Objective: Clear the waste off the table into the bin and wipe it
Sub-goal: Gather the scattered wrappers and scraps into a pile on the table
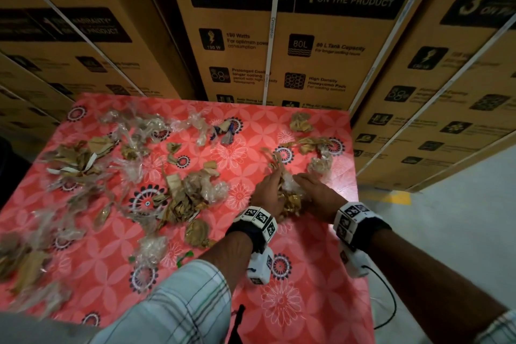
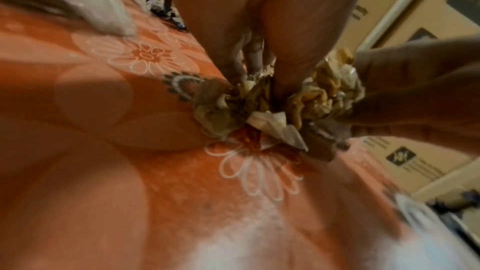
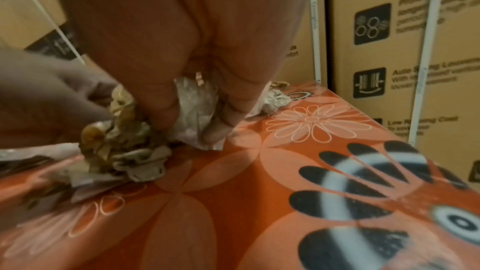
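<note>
Cupping one wad of scraps [image 1: 290, 198] between left hand [image 1: 266, 194] and right hand [image 1: 317, 193], both grips curling round it, remaining waste [image 1: 184, 195] lying leftward on the table [image 1: 307, 301].

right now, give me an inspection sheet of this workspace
surface: table under a red floral cover.
job's things: a wad of waste squeezed between both hands; bin and wiping cloth, nothing seen.
clutter: brown scraps and clear plastic strewn over the left and far parts.
grippers: left hand and right hand grip the wad.
cables: black cable hanging from the right wrist unit.
surroundings: stacked cardboard cartons behind; grey floor on the right.
</note>
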Action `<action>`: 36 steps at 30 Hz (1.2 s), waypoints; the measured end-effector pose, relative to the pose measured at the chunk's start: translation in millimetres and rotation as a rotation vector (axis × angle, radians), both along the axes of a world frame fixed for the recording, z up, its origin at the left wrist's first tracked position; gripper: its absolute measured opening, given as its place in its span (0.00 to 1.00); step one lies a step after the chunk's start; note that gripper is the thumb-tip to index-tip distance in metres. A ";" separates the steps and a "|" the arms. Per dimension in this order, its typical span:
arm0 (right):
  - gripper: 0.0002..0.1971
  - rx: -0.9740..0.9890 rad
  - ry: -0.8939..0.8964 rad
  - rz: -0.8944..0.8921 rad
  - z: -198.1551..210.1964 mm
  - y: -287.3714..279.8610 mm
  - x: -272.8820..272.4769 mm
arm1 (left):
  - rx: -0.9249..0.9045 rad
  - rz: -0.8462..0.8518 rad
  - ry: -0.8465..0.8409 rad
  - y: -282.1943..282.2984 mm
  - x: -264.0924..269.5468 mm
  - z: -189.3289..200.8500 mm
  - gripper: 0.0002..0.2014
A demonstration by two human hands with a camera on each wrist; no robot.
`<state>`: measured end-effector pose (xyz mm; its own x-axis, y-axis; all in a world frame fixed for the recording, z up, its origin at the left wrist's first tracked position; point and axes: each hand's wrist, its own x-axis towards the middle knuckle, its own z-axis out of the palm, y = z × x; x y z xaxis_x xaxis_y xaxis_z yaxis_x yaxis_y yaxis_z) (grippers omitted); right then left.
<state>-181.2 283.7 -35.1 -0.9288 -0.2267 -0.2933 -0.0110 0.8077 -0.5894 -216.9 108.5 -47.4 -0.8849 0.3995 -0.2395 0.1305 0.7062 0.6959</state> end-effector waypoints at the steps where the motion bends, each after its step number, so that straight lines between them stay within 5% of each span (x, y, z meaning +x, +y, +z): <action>1: 0.34 -0.003 0.033 -0.028 -2.9 -2.8 -2.3 | 0.022 0.007 -0.010 1.0 0.3 -0.6 0.44; 11: 0.21 -0.063 0.103 -0.201 -3.8 -7.6 -22.8 | 0.027 -0.091 -0.110 -3.9 -5.1 -0.5 0.34; 17: 0.35 -0.100 -0.073 -0.088 7.6 4.9 -13.7 | -0.025 -0.044 0.000 5.2 -0.6 -10.5 0.37; 21: 0.31 -0.174 -0.148 -0.169 16.0 12.6 -1.6 | -0.074 0.005 -0.040 13.6 3.1 -11.7 0.30; 24: 0.29 -0.089 -0.102 -0.133 26.7 7.4 1.8 | -0.160 -0.038 0.006 19.3 6.1 -10.7 0.23; 28: 0.31 0.280 -0.023 0.041 38.8 9.2 -3.4 | -0.239 -0.057 0.044 22.5 -4.1 -3.4 0.19; 32: 0.20 0.365 0.131 -0.097 55.9 17.1 -23.5 | -0.218 -0.067 0.021 23.0 -5.9 2.1 0.23; 36: 0.23 0.410 0.150 -0.157 48.7 28.1 -57.1 | -0.204 -0.066 0.008 22.1 -5.5 -1.5 0.24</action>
